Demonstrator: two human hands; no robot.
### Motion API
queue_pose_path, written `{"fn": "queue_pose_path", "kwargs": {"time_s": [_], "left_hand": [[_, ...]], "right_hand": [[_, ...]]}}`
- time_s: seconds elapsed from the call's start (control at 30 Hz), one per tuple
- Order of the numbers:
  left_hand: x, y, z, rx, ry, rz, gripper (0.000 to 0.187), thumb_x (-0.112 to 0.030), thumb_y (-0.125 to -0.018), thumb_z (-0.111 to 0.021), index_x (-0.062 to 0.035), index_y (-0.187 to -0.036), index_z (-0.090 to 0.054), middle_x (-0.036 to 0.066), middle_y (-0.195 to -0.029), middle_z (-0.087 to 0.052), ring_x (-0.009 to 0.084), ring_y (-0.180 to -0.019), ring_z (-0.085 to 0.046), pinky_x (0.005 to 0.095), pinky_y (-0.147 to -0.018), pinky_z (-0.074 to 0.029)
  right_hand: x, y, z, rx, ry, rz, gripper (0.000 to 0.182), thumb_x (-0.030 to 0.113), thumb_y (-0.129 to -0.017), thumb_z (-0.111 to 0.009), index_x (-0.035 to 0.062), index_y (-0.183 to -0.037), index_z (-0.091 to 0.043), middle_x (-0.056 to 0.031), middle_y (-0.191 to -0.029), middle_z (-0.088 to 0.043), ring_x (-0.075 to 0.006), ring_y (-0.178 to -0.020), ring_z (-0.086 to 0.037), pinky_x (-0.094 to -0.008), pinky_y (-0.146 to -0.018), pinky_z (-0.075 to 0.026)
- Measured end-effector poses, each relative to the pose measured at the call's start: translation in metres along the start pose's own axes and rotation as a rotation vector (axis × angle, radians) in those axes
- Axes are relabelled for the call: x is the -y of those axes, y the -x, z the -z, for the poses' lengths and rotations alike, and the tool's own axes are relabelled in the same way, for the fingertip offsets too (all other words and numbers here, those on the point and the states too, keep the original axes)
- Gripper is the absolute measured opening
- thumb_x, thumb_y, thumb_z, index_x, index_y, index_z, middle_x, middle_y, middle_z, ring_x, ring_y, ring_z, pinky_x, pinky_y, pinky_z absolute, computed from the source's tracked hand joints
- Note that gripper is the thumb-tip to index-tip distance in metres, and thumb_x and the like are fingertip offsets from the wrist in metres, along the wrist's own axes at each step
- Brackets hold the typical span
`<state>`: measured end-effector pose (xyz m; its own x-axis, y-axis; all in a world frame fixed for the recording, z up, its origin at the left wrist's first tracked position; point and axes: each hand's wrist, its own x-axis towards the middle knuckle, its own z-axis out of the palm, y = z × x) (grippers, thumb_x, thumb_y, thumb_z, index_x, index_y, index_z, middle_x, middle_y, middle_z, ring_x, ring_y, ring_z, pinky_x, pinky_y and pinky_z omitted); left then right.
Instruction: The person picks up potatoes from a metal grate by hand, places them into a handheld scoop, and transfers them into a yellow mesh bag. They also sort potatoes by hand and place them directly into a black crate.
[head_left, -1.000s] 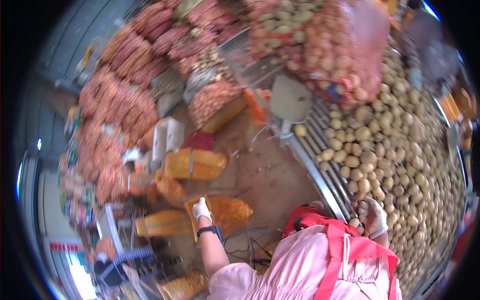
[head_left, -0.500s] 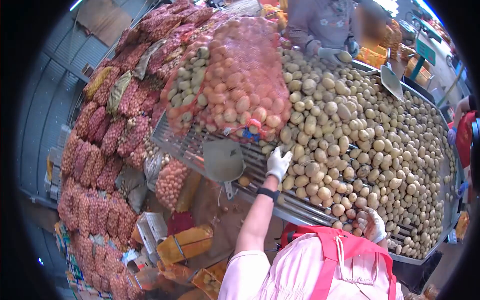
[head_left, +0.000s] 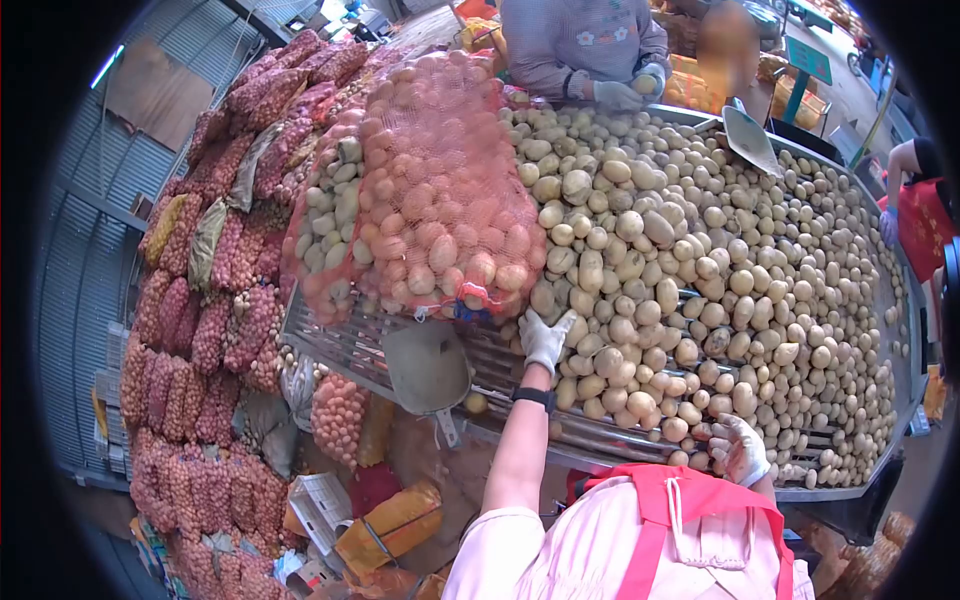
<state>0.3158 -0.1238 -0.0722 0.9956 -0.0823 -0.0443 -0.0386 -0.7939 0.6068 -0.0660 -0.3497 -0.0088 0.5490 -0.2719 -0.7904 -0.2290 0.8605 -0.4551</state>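
Observation:
Potatoes (head_left: 640,260) cover most of a slatted metal sorting table (head_left: 490,370) in front of me. My left hand (head_left: 545,340), in a white glove, rests at the left edge of the heap, thumb and fingers spread beside the potatoes. Lower right, my right hand (head_left: 742,452) wears a soiled white glove and lies at the near edge of the heap. Its fingers reach out against potatoes, with no clear grip on one. A full red net bag (head_left: 440,190) of potatoes lies just beyond my left hand. Left of that hand, a metal scoop (head_left: 428,365) sits on the slats.
Across the table a person (head_left: 585,45) in gloves holds a potato (head_left: 645,84). Another scoop (head_left: 750,140) lies at the far edge. Stacked net sacks (head_left: 200,340) fill the left side. Yellow packages (head_left: 390,525) lie on the floor. Another person (head_left: 915,210) stands at right.
The view has shifted, so the table appears further left. Both my hands stay near the same spots by the heap. The person across has brought both hands together around a potato.

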Motion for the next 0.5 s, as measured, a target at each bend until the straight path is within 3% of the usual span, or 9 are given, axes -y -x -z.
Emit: {"fn": "queue_pose_path", "kwargs": {"time_s": [0.2,0.4,0.5], "left_hand": [[-0.045,0.040,0.042,0.054,0.057,-0.153,0.082,-0.042,-0.062,-0.089,-0.0029,-0.118,-0.044,0.024,-0.112,-0.048,0.0431,-0.105,-0.051,0.0500,-0.093,-0.044],[-0.057,0.071,0.028,0.032,-0.167,-0.351,0.075,-0.041,-0.066,-0.085,-0.0070,-0.124,-0.051,0.034,-0.145,-0.029,0.0515,-0.118,-0.047,0.0527,-0.099,-0.045],[-0.052,0.057,0.028,0.097,-0.215,-0.313,0.076,-0.047,-0.063,-0.085,-0.0082,-0.121,-0.054,0.033,-0.143,-0.031,0.0480,-0.119,-0.048,0.0513,-0.098,-0.046]], "right_hand": [[-0.011,-0.014,-0.005,0.004,0.061,-0.032,0.034,0.031,-0.097,-0.056,0.0066,-0.121,-0.059,-0.0108,-0.101,-0.069,-0.0195,-0.070,-0.064,-0.0297,-0.061,-0.051],[-0.001,-0.018,-0.032,0.052,0.082,-0.021,0.032,0.026,-0.096,-0.058,0.0064,-0.121,-0.060,-0.0088,-0.097,-0.069,-0.0198,-0.070,-0.066,-0.0315,-0.060,-0.054],[0.008,-0.015,-0.034,0.030,0.073,0.004,0.031,0.026,-0.096,-0.058,0.0067,-0.120,-0.061,-0.0085,-0.097,-0.070,-0.0181,-0.070,-0.067,-0.0289,-0.058,-0.054]]}}
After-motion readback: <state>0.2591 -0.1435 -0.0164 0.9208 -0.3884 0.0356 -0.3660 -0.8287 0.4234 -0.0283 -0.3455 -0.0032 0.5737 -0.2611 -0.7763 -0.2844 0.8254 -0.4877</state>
